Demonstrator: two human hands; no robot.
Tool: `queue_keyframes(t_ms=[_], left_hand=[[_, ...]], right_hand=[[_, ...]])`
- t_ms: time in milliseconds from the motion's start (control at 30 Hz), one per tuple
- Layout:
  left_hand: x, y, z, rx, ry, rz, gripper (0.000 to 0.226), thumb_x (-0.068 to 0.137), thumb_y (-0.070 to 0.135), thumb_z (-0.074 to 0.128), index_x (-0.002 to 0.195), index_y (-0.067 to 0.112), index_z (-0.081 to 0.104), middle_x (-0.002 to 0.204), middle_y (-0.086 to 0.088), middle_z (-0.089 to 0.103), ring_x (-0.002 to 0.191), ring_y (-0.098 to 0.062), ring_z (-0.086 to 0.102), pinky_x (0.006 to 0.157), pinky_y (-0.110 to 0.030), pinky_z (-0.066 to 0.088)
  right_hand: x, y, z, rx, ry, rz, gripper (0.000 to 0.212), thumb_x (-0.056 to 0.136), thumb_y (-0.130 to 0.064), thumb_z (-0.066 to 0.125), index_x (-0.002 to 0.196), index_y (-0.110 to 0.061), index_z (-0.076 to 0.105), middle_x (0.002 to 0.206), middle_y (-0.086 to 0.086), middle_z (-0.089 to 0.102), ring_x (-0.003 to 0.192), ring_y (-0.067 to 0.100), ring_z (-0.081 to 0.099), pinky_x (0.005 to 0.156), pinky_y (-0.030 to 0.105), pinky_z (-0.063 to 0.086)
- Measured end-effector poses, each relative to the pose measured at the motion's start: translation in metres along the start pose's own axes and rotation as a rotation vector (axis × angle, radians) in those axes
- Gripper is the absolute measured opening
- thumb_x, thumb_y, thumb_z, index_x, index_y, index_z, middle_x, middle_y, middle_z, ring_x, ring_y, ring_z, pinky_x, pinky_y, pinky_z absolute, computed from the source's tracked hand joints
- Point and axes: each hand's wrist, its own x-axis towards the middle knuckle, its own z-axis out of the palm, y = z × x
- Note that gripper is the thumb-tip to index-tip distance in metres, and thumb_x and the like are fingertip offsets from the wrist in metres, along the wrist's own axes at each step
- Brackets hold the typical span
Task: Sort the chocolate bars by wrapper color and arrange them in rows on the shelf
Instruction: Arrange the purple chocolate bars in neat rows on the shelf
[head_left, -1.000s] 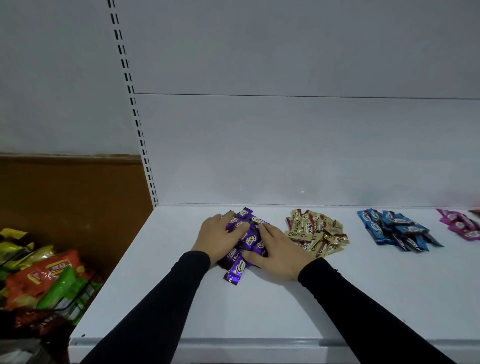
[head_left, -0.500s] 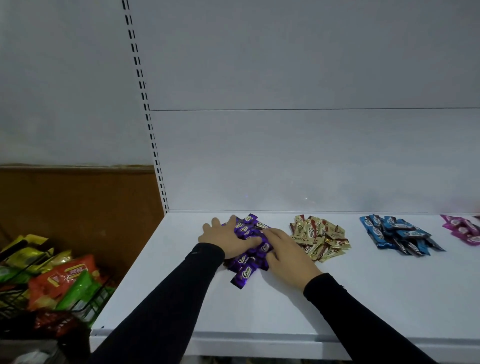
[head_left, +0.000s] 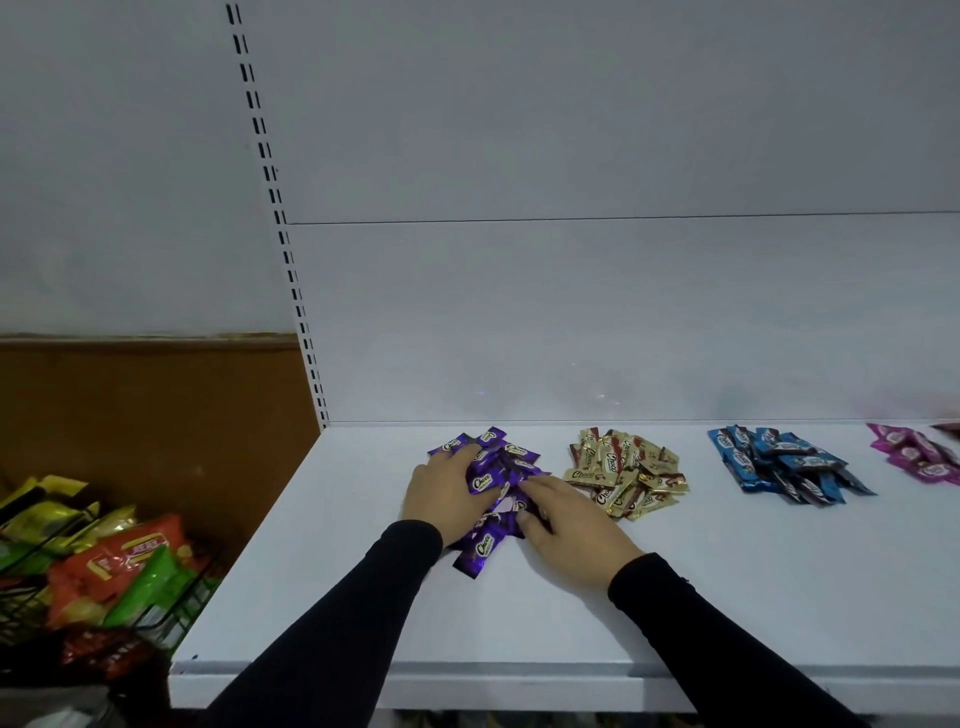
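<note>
Fingers (head_left: 457, 460) of my left hand (head_left: 441, 491) lie fairly straight across the left side of the purple bars (head_left: 498, 467), pressing them, not curled round any. My right hand (head_left: 569, 522) rests on the right side of the same heap, its fingertips on the wrappers; whether they pinch one I cannot tell. The purple heap sits on the white shelf (head_left: 363, 597), near the back, loose and unaligned. To its right, apart, lie the gold bars (head_left: 626, 470), then the blue bars (head_left: 779, 465), then the pink bars (head_left: 917, 457) at the frame's edge. A wire basket (head_left: 31, 613) of snack bags (head_left: 130, 561) stands left of the shelf.
</note>
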Motion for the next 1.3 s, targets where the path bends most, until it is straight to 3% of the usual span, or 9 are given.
queue_keyframes(t_ms=[167, 300, 467, 667, 800, 933, 1033, 1133, 1300], left_hand=[[-0.002, -0.011, -0.018, -0.412, 0.079, -0.033, 0.036, 0.088, 0.023, 0.072, 0.122, 0.027, 0.061, 0.107, 0.008, 0.068, 0.093, -0.009, 0.064, 0.070, -0.010, 0.044], [-0.002, -0.025, -0.025, -0.733, 0.072, -0.150, 0.036, 0.085, 0.014, 0.077, 0.118, 0.021, 0.064, 0.103, -0.001, 0.074, 0.090, -0.018, 0.072, 0.074, -0.032, 0.059], [-0.004, -0.039, -0.033, -1.002, 0.062, -0.252, 0.034, 0.084, 0.005, 0.077, 0.113, 0.018, 0.065, 0.102, -0.009, 0.076, 0.093, -0.028, 0.074, 0.072, -0.038, 0.059], [-0.011, -0.050, -0.045, -1.141, 0.048, -0.265, 0.041, 0.080, 0.002, 0.079, 0.115, 0.017, 0.065, 0.102, -0.011, 0.076, 0.091, -0.030, 0.073, 0.068, -0.037, 0.056], [-0.023, -0.050, -0.056, -1.243, -0.019, -0.238, 0.036, 0.082, -0.001, 0.075, 0.116, 0.007, 0.065, 0.091, -0.015, 0.075, 0.074, -0.024, 0.068, 0.066, -0.033, 0.051], [-0.038, -0.047, -0.069, -1.268, -0.117, -0.198, 0.035, 0.082, -0.005, 0.072, 0.116, 0.000, 0.064, 0.087, -0.016, 0.074, 0.069, -0.019, 0.069, 0.056, -0.026, 0.055], [-0.051, -0.043, -0.072, -1.276, -0.140, -0.183, 0.034, 0.084, -0.008, 0.069, 0.116, 0.000, 0.064, 0.086, -0.015, 0.074, 0.068, -0.018, 0.069, 0.056, -0.024, 0.055], [-0.062, -0.042, -0.074, -1.278, -0.126, -0.189, 0.035, 0.083, -0.010, 0.068, 0.117, 0.000, 0.063, 0.083, -0.014, 0.073, 0.066, -0.018, 0.069, 0.054, -0.024, 0.055], [-0.076, -0.042, -0.078, -1.289, -0.047, -0.220, 0.030, 0.084, -0.009, 0.068, 0.112, 0.001, 0.063, 0.080, -0.013, 0.073, 0.064, -0.018, 0.068, 0.053, -0.023, 0.054]], right_hand=[[0.005, -0.002, -0.004, 0.031, 0.063, 0.043, 0.043, 0.098, -0.035, 0.051, 0.138, -0.019, 0.052, 0.134, -0.003, 0.051, 0.119, 0.014, 0.052, 0.099, 0.021, 0.036], [0.012, -0.009, -0.008, 0.079, 0.087, 0.053, 0.044, 0.098, -0.038, 0.052, 0.139, -0.021, 0.051, 0.134, -0.002, 0.051, 0.112, 0.012, 0.054, 0.091, 0.015, 0.034], [0.021, -0.022, -0.008, 0.146, 0.111, 0.064, 0.040, 0.098, -0.038, 0.053, 0.135, -0.022, 0.054, 0.130, -0.002, 0.054, 0.116, 0.010, 0.053, 0.095, 0.019, 0.038], [0.033, -0.051, -0.002, 0.336, 0.087, 0.091, 0.037, 0.098, -0.035, 0.054, 0.133, -0.023, 0.056, 0.121, -0.010, 0.052, 0.099, 0.000, 0.056, 0.081, 0.006, 0.038], [0.039, -0.065, 0.004, 0.390, 0.078, 0.107, 0.035, 0.098, -0.036, 0.053, 0.131, -0.024, 0.056, 0.122, -0.010, 0.057, 0.095, 0.001, 0.059, 0.086, 0.018, 0.043], [0.047, -0.075, 0.011, 0.700, 0.083, 0.241, 0.032, 0.097, -0.035, 0.055, 0.124, -0.017, 0.059, 0.108, 0.000, 0.069, 0.084, 0.012, 0.072, 0.088, 0.037, 0.057], [0.045, -0.085, 0.012, 0.831, 0.053, 0.265, 0.017, 0.097, -0.021, 0.056, 0.099, -0.009, 0.068, 0.090, 0.009, 0.073, 0.072, 0.013, 0.070, 0.072, 0.026, 0.059], [0.041, -0.089, 0.010, 0.930, 0.085, 0.272, 0.020, 0.095, -0.006, 0.058, 0.077, -0.010, 0.067, 0.073, 0.007, 0.067, 0.064, 0.012, 0.063, 0.060, 0.019, 0.054], [0.041, -0.083, 0.008, 1.086, 0.099, 0.368, 0.014, 0.095, -0.003, 0.056, 0.084, 0.000, 0.064, 0.078, 0.013, 0.064, 0.070, 0.022, 0.068, 0.066, 0.025, 0.059]])
